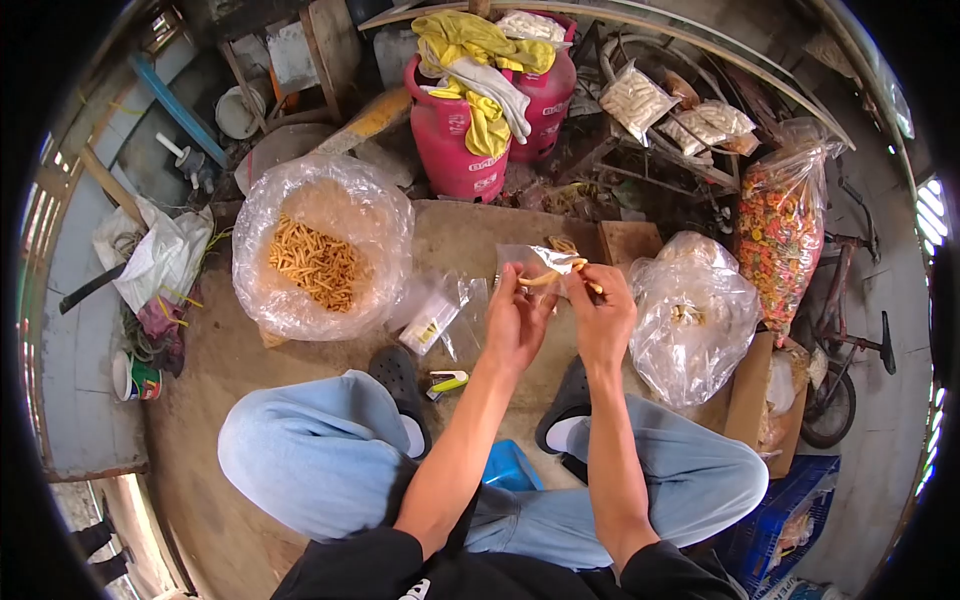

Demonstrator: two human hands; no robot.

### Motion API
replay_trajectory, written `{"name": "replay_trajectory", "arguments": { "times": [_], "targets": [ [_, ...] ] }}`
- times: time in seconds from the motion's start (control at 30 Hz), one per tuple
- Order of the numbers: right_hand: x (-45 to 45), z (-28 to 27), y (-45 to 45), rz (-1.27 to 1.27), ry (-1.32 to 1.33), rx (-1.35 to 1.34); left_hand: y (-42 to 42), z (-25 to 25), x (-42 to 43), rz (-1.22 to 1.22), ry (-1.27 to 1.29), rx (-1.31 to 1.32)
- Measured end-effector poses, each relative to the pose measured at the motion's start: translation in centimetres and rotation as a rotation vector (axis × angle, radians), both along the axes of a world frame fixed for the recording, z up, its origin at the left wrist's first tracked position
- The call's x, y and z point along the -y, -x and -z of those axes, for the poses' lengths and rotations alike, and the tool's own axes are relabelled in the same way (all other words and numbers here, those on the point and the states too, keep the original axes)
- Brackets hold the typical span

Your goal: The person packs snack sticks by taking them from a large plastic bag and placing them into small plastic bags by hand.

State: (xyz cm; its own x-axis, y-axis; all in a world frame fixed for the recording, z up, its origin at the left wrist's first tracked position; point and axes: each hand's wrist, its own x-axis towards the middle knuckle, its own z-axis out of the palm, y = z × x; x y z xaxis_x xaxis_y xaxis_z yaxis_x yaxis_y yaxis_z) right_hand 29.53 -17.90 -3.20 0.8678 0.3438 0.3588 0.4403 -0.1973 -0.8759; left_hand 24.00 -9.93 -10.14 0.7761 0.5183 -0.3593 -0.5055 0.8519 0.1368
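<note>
Carefully does it: the left hand (515, 325) pinches the small clear bag (512, 259) above the floor (222, 400), while the right hand (603, 310) pinches snack sticks (597, 288) at its other end. Best keep the film spread and the touch light, feeding them lengthwise so none snap or pierce it.

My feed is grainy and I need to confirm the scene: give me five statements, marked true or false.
1. The left hand holds a small clear bag. True.
2. The right hand rests on the right knee. False: the right hand is raised at the small clear bag.
3. Brown sticks lie in the large clear bag at left. True.
4. The pink cylinders stand uncovered. False: yellow cloth drapes over them.
</note>
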Motion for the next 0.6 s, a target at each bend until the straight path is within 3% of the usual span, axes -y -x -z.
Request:
{"name": "replay_trajectory", "arguments": {
  "times": [0.23,0.47,0.53,0.6],
  "targets": [
    [0.5,-2.2,0.3,-0.266,0.270,-0.146,1.8,-0.3,-1.3,0.000,-0.018,0.052],
    [0.6,-2.7,0.5,-0.336,0.281,-0.069,2.7,0.6,-1.8,0.026,0.006,0.114],
    [0.9,-3.5,0.4,-0.433,0.070,-0.461,3.1,0.5,-2.0,0.023,0.021,0.123],
    [1.0,-3.9,0.0,-0.479,-0.011,-0.497,3.3,0.4,-2.1,0.000,0.057,0.102]
  ]
}}
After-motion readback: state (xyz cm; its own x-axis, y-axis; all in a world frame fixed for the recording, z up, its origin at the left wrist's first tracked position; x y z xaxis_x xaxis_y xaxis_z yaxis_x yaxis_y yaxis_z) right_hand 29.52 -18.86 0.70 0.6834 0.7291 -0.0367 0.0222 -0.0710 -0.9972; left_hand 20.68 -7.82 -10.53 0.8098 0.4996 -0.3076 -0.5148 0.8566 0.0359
